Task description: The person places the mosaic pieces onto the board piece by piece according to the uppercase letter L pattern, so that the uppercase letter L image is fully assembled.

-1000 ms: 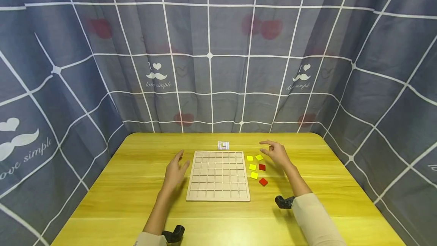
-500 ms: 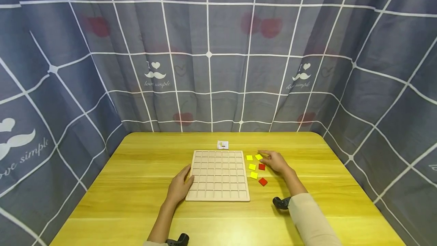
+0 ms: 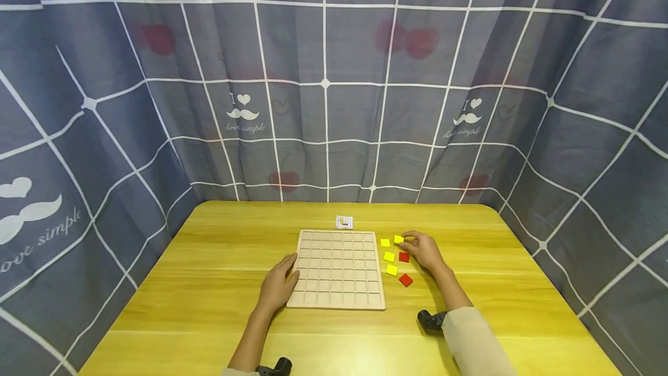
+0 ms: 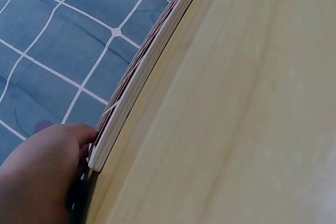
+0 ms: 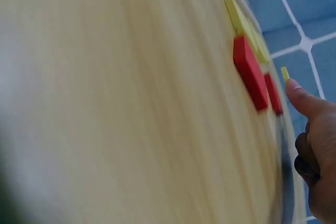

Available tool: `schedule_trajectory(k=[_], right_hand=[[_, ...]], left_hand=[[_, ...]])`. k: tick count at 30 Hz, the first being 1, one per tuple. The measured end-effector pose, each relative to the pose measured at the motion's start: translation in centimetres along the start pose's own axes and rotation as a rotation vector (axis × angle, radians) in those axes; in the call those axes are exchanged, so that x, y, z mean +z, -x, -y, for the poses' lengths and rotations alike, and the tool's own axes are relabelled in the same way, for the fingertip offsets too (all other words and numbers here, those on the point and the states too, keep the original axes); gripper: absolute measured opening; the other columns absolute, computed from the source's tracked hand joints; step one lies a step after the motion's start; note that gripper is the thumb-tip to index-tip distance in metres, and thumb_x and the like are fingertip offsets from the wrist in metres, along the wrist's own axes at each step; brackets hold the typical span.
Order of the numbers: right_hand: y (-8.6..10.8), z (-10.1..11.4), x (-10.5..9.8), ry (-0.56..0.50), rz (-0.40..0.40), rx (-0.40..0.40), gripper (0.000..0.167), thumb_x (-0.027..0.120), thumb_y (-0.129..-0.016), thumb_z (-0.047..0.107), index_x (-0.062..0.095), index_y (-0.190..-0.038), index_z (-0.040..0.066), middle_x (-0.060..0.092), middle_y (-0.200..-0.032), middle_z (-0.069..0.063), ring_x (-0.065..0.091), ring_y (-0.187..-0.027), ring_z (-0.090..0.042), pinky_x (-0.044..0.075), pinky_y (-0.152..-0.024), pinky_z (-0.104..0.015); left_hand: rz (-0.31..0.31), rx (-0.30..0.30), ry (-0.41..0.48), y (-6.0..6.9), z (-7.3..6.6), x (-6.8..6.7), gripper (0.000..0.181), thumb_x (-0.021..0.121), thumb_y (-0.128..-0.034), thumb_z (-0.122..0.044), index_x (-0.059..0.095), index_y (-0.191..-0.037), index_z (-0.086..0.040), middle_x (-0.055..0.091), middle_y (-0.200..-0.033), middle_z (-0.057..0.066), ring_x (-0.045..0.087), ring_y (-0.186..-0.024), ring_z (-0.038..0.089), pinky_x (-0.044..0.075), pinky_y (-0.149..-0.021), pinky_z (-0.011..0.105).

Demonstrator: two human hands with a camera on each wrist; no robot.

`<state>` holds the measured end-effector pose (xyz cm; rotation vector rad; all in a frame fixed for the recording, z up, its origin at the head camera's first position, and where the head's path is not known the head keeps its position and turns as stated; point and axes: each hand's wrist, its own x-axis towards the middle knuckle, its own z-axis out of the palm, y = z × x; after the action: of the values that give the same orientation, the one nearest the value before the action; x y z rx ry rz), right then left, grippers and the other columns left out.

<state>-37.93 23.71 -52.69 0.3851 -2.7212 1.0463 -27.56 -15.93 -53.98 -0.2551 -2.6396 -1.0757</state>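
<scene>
A pale wooden grid board [image 3: 336,270] lies flat on the table, its squares bare. The left hand [image 3: 276,286] rests at the board's left edge, thumb on the rim; in the left wrist view this hand [image 4: 44,169] touches the board's side [image 4: 142,77]. Right of the board, the right hand [image 3: 424,250] pinches a yellow tile [image 3: 399,239] between thumb and fingertips. The right wrist view shows that tile [image 5: 285,73] at the thumb tip of the right hand [image 5: 320,140], raised off the table.
Three other yellow tiles [image 3: 389,256] and two red tiles [image 3: 405,279] lie between the board and the right hand. A small card with a printed grid [image 3: 344,222] is behind the board. A grey curtain [image 3: 292,115] hangs beyond the table.
The left hand has moved right and come against the board's left edge. The right hand has lowered to the far yellow tile and taken hold of it.
</scene>
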Motion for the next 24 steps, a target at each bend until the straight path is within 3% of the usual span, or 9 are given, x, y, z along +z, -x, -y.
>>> schedule_trajectory(k=[4,10,16,24], right_hand=[[-0.5,2.1,0.8,-0.063,-0.042,-0.046,0.032,0.067,-0.085,0.027,0.066,-0.11,0.008,0.032,-0.05,0.004,0.025,-0.043,-0.009,0.023,-0.04,-0.022],[-1.9,7.4,2.2,-0.127,-0.083,-0.173,0.029,0.067,-0.085,0.023,0.066,-0.11,0.008,0.027,-0.049,0.005,0.019,-0.041,-0.006,0.021,-0.04,-0.02],[-3.2,11.1,5.0,-0.147,-0.046,-0.199,0.03,0.068,-0.084,0.025,0.066,-0.11,0.01,0.03,-0.05,0.005,0.021,-0.043,-0.006,0.022,-0.041,-0.02],[-3.3,13.1,9.3,-0.064,0.045,-0.191,0.034,0.066,-0.085,0.027,0.064,-0.114,0.008,0.035,-0.052,0.006,0.023,-0.04,-0.005,0.023,-0.038,-0.015]], left_hand=[[-0.003,-0.008,0.006,0.2,0.0,0.0,0.047,0.059,-0.0912,-0.019,0.048,-0.135,-0.005,0.045,-0.137,0.015,0.039,-0.127,0.034,0.032,-0.102,0.053],[-0.007,0.01,0.016,0.1,0.0,0.0,0.047,0.059,-0.0909,-0.017,0.048,-0.134,-0.004,0.045,-0.136,0.016,0.039,-0.127,0.034,0.032,-0.102,0.053],[-0.006,0.01,0.02,-0.1,-0.1,0.0,0.047,0.059,-0.0911,-0.018,0.048,-0.134,-0.004,0.045,-0.137,0.016,0.039,-0.127,0.034,0.032,-0.102,0.052],[0.0,0.001,0.012,0.0,-0.1,0.0,0.047,0.058,-0.0914,-0.019,0.047,-0.135,-0.004,0.045,-0.137,0.017,0.039,-0.127,0.034,0.032,-0.102,0.052]])
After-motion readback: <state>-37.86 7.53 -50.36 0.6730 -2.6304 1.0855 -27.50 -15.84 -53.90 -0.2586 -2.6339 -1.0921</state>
